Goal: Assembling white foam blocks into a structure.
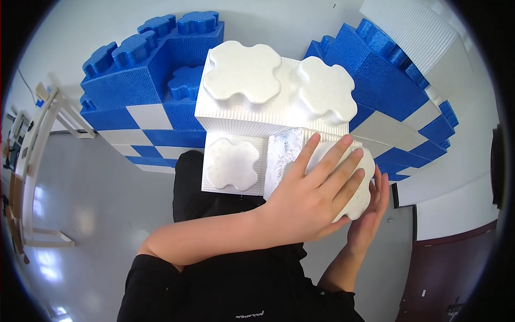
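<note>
My left hand (322, 188) lies flat with spread fingers on top of a white studded foam block (359, 199). Against that block's right side rests my right hand (370, 214), fingers stretched up along the edge and thumb apart from them. A rough, torn-looking white strip (283, 153) shows on the block's left part. To its left sits another white block (233, 189) with one clover-shaped stud. Just beyond rises a taller white block (289, 80) bearing two such studs. The underside of the block beneath my hands is hidden.
Blue and white stacked block walls stand at left (120, 88) and right (375, 70). A large white ribbed block (418, 27) tops the right stack. A pale wooden table frame (37, 134) stands far left. At lower right is a dark red door-like panel (453, 268).
</note>
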Motion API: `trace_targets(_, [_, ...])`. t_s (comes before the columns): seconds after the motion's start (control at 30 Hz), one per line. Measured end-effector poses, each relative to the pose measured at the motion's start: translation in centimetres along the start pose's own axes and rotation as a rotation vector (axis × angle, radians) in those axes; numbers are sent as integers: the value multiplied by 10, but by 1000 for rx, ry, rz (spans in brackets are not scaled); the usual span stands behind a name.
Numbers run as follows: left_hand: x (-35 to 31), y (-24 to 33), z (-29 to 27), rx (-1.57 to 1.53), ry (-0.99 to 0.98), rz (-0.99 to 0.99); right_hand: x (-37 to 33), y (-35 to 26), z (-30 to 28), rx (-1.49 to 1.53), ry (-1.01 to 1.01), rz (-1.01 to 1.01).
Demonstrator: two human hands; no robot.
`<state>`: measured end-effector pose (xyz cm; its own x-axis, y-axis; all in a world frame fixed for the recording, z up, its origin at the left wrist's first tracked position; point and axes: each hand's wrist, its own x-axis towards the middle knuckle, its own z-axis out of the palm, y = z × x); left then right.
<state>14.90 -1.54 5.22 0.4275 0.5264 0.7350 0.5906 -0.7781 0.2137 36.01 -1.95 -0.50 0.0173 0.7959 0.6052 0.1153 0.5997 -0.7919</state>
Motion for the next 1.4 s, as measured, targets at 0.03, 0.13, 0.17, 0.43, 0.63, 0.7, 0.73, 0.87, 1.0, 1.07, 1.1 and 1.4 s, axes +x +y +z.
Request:
trace_targets(0.03, [0, -1, -1, -8, 7, -3, 2, 0, 1, -29, -27, 4])
trace_targets(0.13, [-1, -4, 1, -53, 24, -4, 5, -4, 6, -42, -74, 35])
trace_targets(0.17, [-2, -6, 1, -52, 25, -4, 7, -6, 10, -25, -94, 62])
trace_targets(0.43, [-20, -29, 8, -67, 44, -56, 12, 2, 36, -127, -178, -48])
trace_targets(0.63, [-24, -30, 2, -100, -14, -70, 6, 25, 33, 38, -58, -23])
trace_targets(0.7, [-34, -29, -2, -100, -25, -79, 8, 29, 29, 147, -37, 24])
trace_targets(0.73, [-44, -27, 1, -195, 43, -104, 8, 31, 25, 198, -22, 49])
trace_targets(0.87, [-90, -47, 20, -364, 146, -251, 9, 62, 15, 487, 98, 428])
trace_targets(1.0, [-102, -65, 27, -379, -131, -404, -5, 112, 4, 724, 63, 622])
trace_targets(1.07, [-97, -65, 27, -330, -173, -380, -8, 128, 7, 767, -40, 526])
trace_targets(1.1, [-95, -64, 29, -291, -203, -391, -10, 132, 5, 764, -39, 526])
trace_targets(1.4, [-90, -49, 29, -121, -177, -307, 15, 96, 7, 488, -92, 400])
